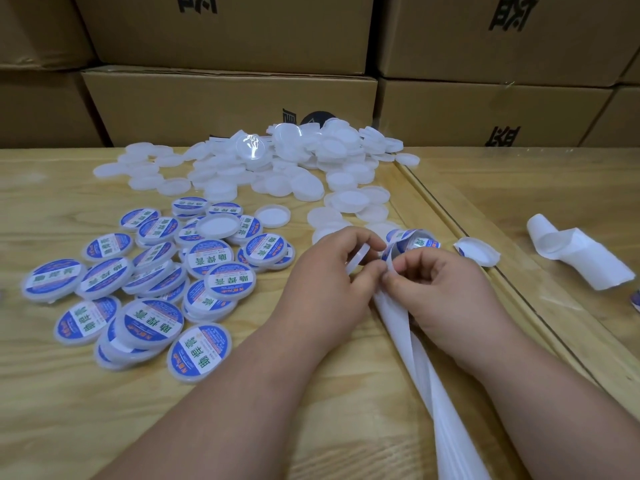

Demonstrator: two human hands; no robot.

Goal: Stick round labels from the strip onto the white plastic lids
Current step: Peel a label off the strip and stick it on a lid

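My left hand (332,275) grips a white plastic lid (360,256) on edge between thumb and fingers. Just to its right, my right hand (436,285) pinches the white label strip (426,368), which runs from my fingers down toward the bottom edge. At the strip's far end a blue-and-white round label (408,242) curls up beside the lid. A heap of bare white lids (294,161) lies at the back of the table. Several labelled lids (152,285) are piled at the left.
Stacked cardboard boxes (228,98) wall off the back. A crumpled piece of white backing paper (581,254) lies at the right, past a seam in the wooden table (467,230). A torn backing scrap (478,251) sits next to the seam.
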